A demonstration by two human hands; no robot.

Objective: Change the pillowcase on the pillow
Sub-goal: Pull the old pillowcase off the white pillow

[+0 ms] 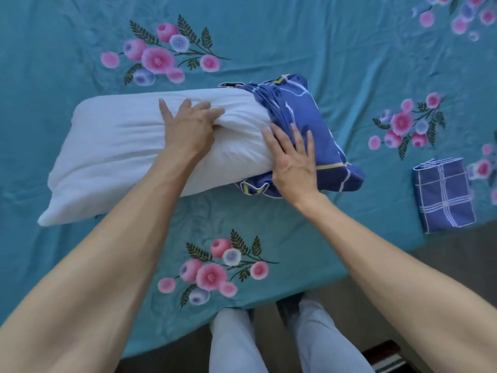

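The soft white pillow (129, 149) lies on the teal flowered bed (322, 49), its blue patterned pillowcase (304, 125) bunched over the right end only. The left hand (188, 125) pinches the pillow; the right hand (293, 160) presses flat on the case. A folded blue checked pillowcase (443, 195) waits at far right, probably the replacement.

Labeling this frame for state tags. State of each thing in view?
pillow: mostly bare, right end still in case
blue pillowcase: bunched around pillow's right end
folded pillowcase: folded, untouched, on bed
left hand: pinching pillow fabric
right hand: flat on bunched case
bedsheet: spread, wrinkled
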